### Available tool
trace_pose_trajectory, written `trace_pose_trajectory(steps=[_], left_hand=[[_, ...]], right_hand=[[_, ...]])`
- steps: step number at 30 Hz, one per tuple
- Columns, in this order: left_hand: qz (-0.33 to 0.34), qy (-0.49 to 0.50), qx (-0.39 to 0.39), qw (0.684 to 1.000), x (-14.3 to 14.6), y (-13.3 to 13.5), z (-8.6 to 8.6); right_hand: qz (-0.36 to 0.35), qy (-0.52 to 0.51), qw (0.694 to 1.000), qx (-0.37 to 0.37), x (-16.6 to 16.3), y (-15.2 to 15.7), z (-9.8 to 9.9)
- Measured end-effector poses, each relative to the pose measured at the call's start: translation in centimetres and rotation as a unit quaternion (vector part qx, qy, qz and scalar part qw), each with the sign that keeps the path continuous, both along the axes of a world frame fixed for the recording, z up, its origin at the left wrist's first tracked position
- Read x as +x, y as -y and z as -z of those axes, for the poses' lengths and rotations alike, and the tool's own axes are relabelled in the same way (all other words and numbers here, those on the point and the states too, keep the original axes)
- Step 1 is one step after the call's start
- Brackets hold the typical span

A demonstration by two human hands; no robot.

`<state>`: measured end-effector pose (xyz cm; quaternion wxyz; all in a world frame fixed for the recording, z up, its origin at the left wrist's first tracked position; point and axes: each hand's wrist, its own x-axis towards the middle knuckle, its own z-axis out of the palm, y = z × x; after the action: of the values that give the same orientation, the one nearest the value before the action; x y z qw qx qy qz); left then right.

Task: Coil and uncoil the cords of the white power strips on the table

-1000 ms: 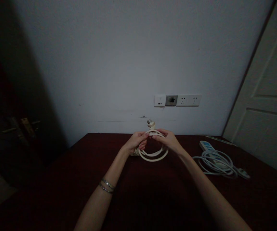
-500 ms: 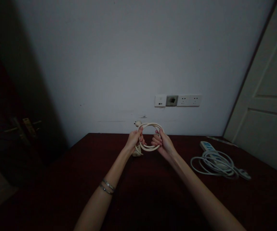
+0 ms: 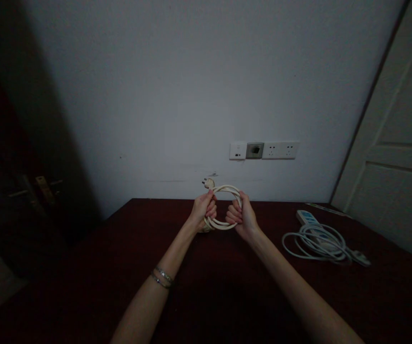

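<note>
Between my hands is a cream power cord [image 3: 226, 226] wound into a round coil, held up over the dark red table [image 3: 213, 286]. My left hand [image 3: 202, 209] is closed around the coil's left side, thumb on top. On the right side of the loop, the fingers of my right hand [image 3: 242, 215] are wrapped round the strands. The cord's plug [image 3: 209, 183] sticks up above my left hand, its pins pointing left. A cream block [image 3: 204, 229] at the cord's other end shows partly below my left hand, mostly hidden.
A white power strip [image 3: 308, 218] with its grey-white cable [image 3: 325, 243] coiled over it lies on the table's right. Wall sockets [image 3: 280, 150] are set in the wall behind. A pale door [image 3: 399, 157] stands at right, a dark door with a handle [image 3: 44, 190] at left.
My fingers have closed more fully around both sides of the coil. The plug has shifted slightly right, and the cream block is more hidden behind my left hand.
</note>
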<state>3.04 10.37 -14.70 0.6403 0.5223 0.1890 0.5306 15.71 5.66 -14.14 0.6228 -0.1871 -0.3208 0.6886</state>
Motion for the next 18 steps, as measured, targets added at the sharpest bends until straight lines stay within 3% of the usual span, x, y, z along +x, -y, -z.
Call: trace_pose_trajectory(steps=[6, 11, 13, 16, 18], left_hand=[[0.009, -0.08, -0.006, 0.997, -1.0, 0.2, -0.5], [0.086, -0.23, 0.024, 0.969, -0.7, 1.6, -1.0], [0.097, -0.276, 0.036, 0.956, -0.4, 2.1, -1.0], [0.071, -0.313, 0.046, 0.946, 0.0, 2.4, -1.0], [0.055, -0.325, 0.053, 0.943, 0.0, 2.4, -1.0]], right_hand=[[-0.001, 0.15, 0.987, 0.06, 2.0, -0.5, -0.2], [-0.029, 0.34, 0.938, 0.065, 3.6, -0.3, -1.2], [0.037, 0.392, 0.918, 0.049, 3.8, -0.4, -1.3], [0.192, 0.405, 0.892, 0.067, 3.9, -1.0, -1.0], [0.186, 0.378, 0.904, 0.075, 3.9, -1.2, -0.8]])
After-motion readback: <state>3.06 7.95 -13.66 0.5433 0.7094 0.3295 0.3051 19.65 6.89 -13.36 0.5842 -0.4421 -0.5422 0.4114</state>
